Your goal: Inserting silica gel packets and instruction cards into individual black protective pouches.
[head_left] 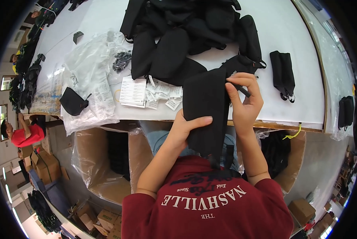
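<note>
A long flat black fabric pouch (205,103) hangs in front of me over the table's near edge. My left hand (192,126) is closed on its left side, with the thumb lying across the front. At the pouch's right edge, the fingers of my right hand (246,97) pinch a narrow black strap (242,91). Part of that strap sits behind the fingers. Just beyond the pouch rises a heap of similar black pouches (172,49), some with small loops at their ends. Small white labels (162,93) lie left of the pouch, beside a printed white sheet (132,91).
On the white table (306,79), a single black pouch (282,73) lies to the right. Clear plastic bags (90,75) and a small black pouch (72,101) are on the left. Plastic-lined cartons (94,159) stand below the edge. A person in red (27,133) is far left.
</note>
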A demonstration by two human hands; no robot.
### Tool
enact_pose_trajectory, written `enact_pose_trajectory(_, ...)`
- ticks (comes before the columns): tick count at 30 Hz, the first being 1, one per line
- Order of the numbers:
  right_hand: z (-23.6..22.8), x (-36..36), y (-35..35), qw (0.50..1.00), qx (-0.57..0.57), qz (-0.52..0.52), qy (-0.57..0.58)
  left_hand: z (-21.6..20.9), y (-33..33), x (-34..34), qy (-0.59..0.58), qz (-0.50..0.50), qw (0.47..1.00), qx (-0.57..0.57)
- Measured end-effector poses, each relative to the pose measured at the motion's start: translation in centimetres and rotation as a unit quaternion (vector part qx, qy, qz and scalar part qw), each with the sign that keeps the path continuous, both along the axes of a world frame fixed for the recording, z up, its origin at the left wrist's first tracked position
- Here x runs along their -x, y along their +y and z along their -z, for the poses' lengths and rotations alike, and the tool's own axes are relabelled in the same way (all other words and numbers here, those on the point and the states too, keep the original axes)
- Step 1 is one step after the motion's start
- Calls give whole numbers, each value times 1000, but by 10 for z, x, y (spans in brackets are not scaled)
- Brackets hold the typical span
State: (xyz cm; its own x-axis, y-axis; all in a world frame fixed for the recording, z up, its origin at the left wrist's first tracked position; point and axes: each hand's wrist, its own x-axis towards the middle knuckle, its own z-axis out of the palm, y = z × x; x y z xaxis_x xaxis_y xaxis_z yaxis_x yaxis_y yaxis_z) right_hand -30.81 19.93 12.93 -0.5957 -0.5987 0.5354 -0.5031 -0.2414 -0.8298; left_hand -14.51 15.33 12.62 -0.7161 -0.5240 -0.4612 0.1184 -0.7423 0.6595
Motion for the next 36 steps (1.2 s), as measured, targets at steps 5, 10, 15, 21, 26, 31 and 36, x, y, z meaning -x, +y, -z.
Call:
enact_pose_trajectory(5, -8, -5, 18, 998, -51, -33, 30, 4, -11, 4, 34, -44, 997, -62)
enact_pose_trajectory(10, -17, -16, 28, 980, -85, -165, 69, 21, -34, -1, 99, -115, 979, -135)
enact_pose_trajectory(15, -21, -23, 34, 967, -91, -225, 74, 24, -47, -8, 182, -125, 960, -170)
enact_pose_trajectory(21, -17, -18, 34, 953, -103, -260, 113, 26, -51, -11, 213, -113, 955, -173)
enact_pose_trajectory(26, -43, -19, 31, 948, -181, -129, 227, -1, -39, 4, -8, -218, 976, 6)
enact_pose_trajectory(31, -21, -5, 22, 898, -205, -212, 327, -1, -20, -12, 21, -122, 992, -32)
enact_pose_trajectory(36, -32, 11, 30, 944, -191, -268, 18, 22, -26, -34, -122, -181, 898, 382)
